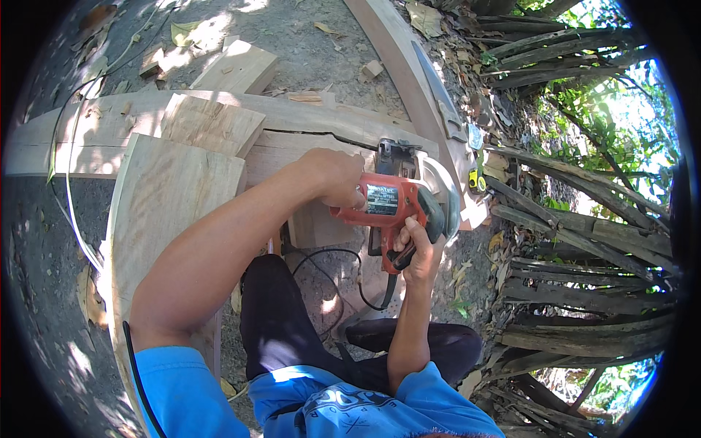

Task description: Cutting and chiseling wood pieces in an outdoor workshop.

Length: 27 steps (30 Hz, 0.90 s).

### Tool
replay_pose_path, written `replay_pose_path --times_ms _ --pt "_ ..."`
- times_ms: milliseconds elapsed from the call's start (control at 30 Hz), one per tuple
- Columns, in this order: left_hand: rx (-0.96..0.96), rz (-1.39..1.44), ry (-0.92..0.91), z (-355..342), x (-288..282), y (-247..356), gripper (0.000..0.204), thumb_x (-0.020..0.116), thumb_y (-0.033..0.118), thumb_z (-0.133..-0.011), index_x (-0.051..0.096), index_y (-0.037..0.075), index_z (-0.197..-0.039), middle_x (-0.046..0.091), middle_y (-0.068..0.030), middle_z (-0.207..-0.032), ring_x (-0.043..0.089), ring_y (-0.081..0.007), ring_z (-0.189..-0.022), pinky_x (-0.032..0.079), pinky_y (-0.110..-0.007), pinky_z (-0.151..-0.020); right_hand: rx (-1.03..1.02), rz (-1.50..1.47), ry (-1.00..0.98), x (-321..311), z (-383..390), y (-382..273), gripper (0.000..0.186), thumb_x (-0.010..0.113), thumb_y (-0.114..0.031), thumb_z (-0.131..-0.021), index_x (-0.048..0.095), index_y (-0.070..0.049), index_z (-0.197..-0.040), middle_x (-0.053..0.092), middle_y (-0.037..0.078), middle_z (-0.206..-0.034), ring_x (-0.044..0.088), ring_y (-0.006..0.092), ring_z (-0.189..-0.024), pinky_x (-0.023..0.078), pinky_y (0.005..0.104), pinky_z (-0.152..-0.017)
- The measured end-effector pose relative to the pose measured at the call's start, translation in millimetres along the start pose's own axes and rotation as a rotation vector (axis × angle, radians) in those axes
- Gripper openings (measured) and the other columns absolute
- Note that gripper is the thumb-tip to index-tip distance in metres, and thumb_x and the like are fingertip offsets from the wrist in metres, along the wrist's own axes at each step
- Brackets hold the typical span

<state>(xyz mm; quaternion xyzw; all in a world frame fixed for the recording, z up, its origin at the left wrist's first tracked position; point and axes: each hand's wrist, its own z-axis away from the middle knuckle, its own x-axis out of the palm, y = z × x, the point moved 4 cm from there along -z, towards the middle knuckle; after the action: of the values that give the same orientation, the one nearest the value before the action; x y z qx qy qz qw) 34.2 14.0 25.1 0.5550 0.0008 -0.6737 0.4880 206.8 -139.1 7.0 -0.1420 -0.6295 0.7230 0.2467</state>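
Note:
A red circular saw [407,191] with a metal blade guard [447,191] rests at the right end of a pale board [281,150]. My right hand [420,250] is closed around its rear handle, fingers curled near the trigger. My left hand [337,175] lies over the left end of the motor housing, thumb on the red casing and the other fingers mostly hidden. The saw's black cord [359,274] drops from the handle and loops between my legs. The blade and the cut line are hidden beneath the saw.
A long beam [387,44] with a handsaw [437,87] on it runs away at upper right. By its near end lies a yellow tape measure [477,181]. A wide plank [157,197] and a wood block [212,125] are at left. Stacked weathered slats [584,339] line the right.

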Motion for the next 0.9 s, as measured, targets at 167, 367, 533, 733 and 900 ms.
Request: replay_pose_path --times_ms 167,367,533,733,900 --pt "-0.005 0.030 -0.009 0.1 -0.5 -0.9 0.067 0.072 0.048 -0.076 0.057 -0.001 -0.119 0.070 -0.0213 -0.104 0.068 -0.0361 -0.099 0.053 -0.044 -0.086 0.001 0.020 0.001 0.7 -2.0 -0.8 0.018 0.073 -0.009 -0.083 0.061 0.000 -0.091 0.054 0.004 -0.063 0.050 0.0138 -0.050 0.040 0.0263 -0.049" --pt "-0.007 0.018 0.020 -0.4 -1.6 -1.7 0.065 0.071 0.047 -0.076 0.058 -0.001 -0.117 0.070 -0.0214 -0.102 0.069 -0.0363 -0.097 0.053 -0.044 -0.085 0.001 0.014 0.004 1.7 -5.2 -0.4 0.019 0.074 -0.010 -0.082 0.061 0.000 -0.092 0.055 0.004 -0.062 0.050 0.0137 -0.050 0.040 0.0265 -0.048" --pt "-0.007 0.022 0.025 -1.5 -2.6 -1.8 0.064 0.071 0.046 -0.076 0.058 -0.001 -0.117 0.070 -0.0213 -0.102 0.069 -0.0365 -0.097 0.053 -0.044 -0.085 -0.005 0.033 -0.010 1.4 -8.4 -0.7 0.019 0.073 -0.012 -0.083 0.060 -0.001 -0.092 0.054 0.004 -0.062 0.051 0.0139 -0.049 0.041 0.0270 -0.048" --pt "-0.002 0.013 0.059 -2.7 2.5 -3.7 0.064 0.071 0.046 -0.076 0.057 -0.001 -0.118 0.071 -0.0204 -0.103 0.069 -0.0361 -0.097 0.053 -0.044 -0.085 0.024 0.073 0.004 -0.4 -7.7 0.3 0.016 0.070 -0.014 -0.086 0.060 -0.002 -0.091 0.053 0.003 -0.062 0.051 0.0136 -0.049 0.042 0.0278 -0.048" --pt "-0.007 0.006 0.026 0.3 -1.6 -1.6 0.065 0.071 0.047 -0.076 0.057 0.000 -0.119 0.070 -0.0205 -0.104 0.069 -0.0358 -0.098 0.053 -0.044 -0.085 0.052 0.089 0.001 0.4 -3.8 0.7 0.014 0.068 -0.013 -0.088 0.059 -0.002 -0.091 0.053 0.004 -0.062 0.050 0.0137 -0.050 0.042 0.0280 -0.048"
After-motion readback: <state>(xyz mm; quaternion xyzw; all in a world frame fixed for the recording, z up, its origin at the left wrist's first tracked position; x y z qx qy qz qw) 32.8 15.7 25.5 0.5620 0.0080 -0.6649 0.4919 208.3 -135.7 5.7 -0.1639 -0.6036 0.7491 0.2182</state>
